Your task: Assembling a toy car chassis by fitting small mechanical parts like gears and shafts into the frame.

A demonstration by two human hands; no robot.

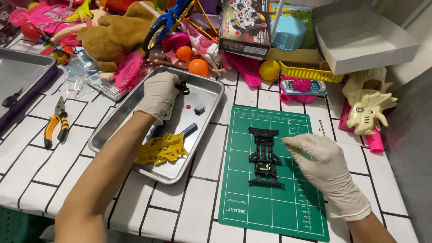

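Black toy car chassis lies flat on the green cutting mat, roughly in the mat's upper middle, long axis running away from the camera. Right hand, in a pale glove, sits just beside it on the mat's right side; the fingers are drawn together at the tips and touch the chassis's right edge near its upper half. Whether they pinch anything small between them, I cannot tell.

Over to the left hand, gloved too, reaching into the metal tray that sits left of the mat. Its fingers are closed around a small black part at the tray's far end, the piece poking out past the fingertips.

Inside that tray: a yellow plastic parts frame near the front corner, a blue-handled tool just beyond it, a tiny red piece and a small grey motor-like block near the middle.

On the white, black-lined counter, orange-and-black pliers lie well left of the tray, and a second tray with a purple rim sits at the far left edge. A thin screw or pin rests just off the mat's right border.

Along the back, a heap of toys: a brown plush bear, orange balls, a yellow ball, a toy car box, an open grey cardboard box, a cream-coloured dinosaur toy.
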